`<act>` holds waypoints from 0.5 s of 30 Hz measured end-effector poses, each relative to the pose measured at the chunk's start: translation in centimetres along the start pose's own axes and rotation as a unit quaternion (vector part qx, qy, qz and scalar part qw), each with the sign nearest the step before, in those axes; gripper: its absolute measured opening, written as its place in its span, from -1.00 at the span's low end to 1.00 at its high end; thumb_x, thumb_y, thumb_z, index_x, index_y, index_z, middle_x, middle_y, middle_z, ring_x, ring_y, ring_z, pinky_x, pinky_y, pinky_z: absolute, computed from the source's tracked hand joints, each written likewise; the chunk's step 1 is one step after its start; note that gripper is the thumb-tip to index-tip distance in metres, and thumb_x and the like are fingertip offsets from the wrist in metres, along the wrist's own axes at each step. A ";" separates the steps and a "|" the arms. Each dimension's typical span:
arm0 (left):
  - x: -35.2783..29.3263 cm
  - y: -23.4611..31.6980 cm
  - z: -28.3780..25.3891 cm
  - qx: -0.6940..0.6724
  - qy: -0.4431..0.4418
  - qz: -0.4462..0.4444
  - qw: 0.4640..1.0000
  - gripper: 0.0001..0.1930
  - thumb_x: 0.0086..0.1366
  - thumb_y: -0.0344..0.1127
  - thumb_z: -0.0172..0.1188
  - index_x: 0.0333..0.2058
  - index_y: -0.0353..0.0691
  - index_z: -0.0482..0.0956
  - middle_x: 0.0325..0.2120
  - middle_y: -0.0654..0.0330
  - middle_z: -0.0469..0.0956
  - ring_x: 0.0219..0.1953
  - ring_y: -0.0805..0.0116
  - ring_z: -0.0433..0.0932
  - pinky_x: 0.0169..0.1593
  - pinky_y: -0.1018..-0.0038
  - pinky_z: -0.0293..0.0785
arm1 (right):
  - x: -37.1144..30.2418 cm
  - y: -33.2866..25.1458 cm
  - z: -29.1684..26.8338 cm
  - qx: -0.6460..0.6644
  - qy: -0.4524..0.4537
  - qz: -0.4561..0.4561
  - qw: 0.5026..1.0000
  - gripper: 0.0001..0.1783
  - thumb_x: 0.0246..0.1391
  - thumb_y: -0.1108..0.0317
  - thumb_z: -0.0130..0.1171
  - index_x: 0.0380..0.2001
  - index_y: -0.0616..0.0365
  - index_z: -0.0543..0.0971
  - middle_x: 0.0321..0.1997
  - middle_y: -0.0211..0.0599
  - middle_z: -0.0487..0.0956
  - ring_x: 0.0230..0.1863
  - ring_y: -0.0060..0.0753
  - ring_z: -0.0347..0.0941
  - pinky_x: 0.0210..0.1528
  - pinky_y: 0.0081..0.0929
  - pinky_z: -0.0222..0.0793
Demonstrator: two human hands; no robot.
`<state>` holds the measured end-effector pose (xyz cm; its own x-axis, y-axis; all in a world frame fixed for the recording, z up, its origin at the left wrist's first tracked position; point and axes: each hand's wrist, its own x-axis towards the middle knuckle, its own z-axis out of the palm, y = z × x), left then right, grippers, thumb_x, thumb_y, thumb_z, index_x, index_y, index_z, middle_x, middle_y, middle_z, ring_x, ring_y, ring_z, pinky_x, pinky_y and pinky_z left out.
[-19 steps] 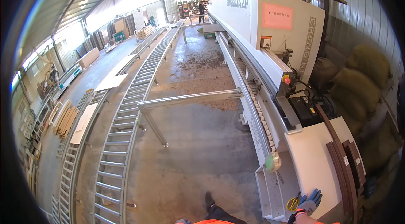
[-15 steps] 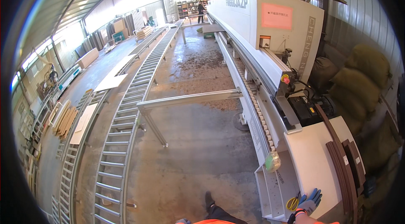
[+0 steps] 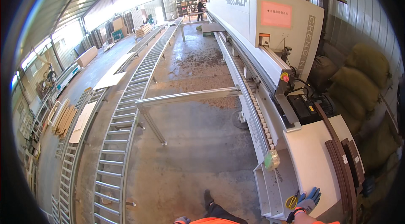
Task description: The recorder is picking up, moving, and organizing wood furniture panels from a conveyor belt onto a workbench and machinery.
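Note:
My right hand [image 3: 309, 201], in a grey and blue work glove, lies on the white end surface [image 3: 316, 169] of the long machine, fingers spread and holding nothing. Just left of it, scissors with yellow handles [image 3: 291, 201] rest near the edge of that surface, above the open shelf compartments. My left hand [image 3: 182, 220], also gloved, shows only in part at the lower edge beside my orange clothing; its fingers cannot be made out. Dark brown edge strips or boards [image 3: 341, 165] lie on the white surface to the right of my right hand.
A white machine [image 3: 278, 26] with a roller track [image 3: 258, 118] runs away along the right. A metal crossbar [image 3: 190, 96] spans toward a roller conveyor [image 3: 116, 152] on the left. Stacked boards [image 3: 67, 116] stand farther left. Full sacks [image 3: 358, 80] line the right wall. A distant person [image 3: 200, 11] stands at the back.
My left hand shows slightly more at the lower edge. The right hand stays spread on the white surface, and the scissors have not moved.

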<state>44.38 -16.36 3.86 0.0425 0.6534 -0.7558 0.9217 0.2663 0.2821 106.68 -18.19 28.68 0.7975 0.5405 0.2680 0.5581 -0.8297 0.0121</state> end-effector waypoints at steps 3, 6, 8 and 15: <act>0.2 -0.5 0.2 -0.013 0.001 0.014 1.000 -0.52 0.22 0.11 -0.02 -0.09 -0.09 0.59 -0.08 -0.01 0.55 0.02 -0.01 0.48 0.08 0.21 0.37 | 0.0 0.1 0.3 -0.003 0.011 -0.010 1.000 -0.35 0.18 0.10 -0.10 0.30 0.12 0.16 0.39 -0.06 0.10 0.38 0.05 0.02 0.36 -0.09 -0.06; 0.3 -0.6 0.3 -0.020 -0.003 0.010 1.000 -0.52 0.22 0.11 -0.02 -0.09 -0.10 0.59 -0.07 0.00 0.54 0.03 -0.01 0.47 0.08 0.22 0.36 | 0.0 0.0 0.2 0.002 0.004 -0.004 1.000 -0.35 0.18 0.10 -0.10 0.29 0.11 0.17 0.39 -0.05 0.10 0.37 0.05 0.02 0.36 -0.08 -0.05; 0.3 -0.5 0.2 -0.013 -0.006 0.002 1.000 -0.52 0.22 0.11 -0.02 -0.09 -0.10 0.58 -0.06 0.00 0.54 0.03 -0.01 0.47 0.08 0.22 0.36 | 0.0 0.2 0.4 0.003 0.015 -0.005 1.000 -0.35 0.17 0.10 -0.08 0.29 0.10 0.17 0.39 -0.06 0.11 0.37 0.05 0.04 0.36 -0.08 -0.04; -0.4 -0.1 0.2 -0.004 0.004 -0.012 1.000 -0.52 0.22 0.11 -0.03 -0.09 -0.11 0.57 -0.06 -0.02 0.53 0.04 -0.05 0.45 0.08 0.19 0.36 | 0.1 0.1 0.8 0.016 0.072 -0.025 0.997 -0.39 0.16 0.10 -0.06 0.24 0.12 0.25 0.32 0.01 0.21 0.30 0.12 0.13 0.31 -0.04 0.04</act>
<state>44.31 -16.75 4.02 0.0181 0.6529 -0.7573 0.9196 0.2864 0.2689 106.97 -18.10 27.91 0.7291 0.5532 0.4029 0.6048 -0.7963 -0.0010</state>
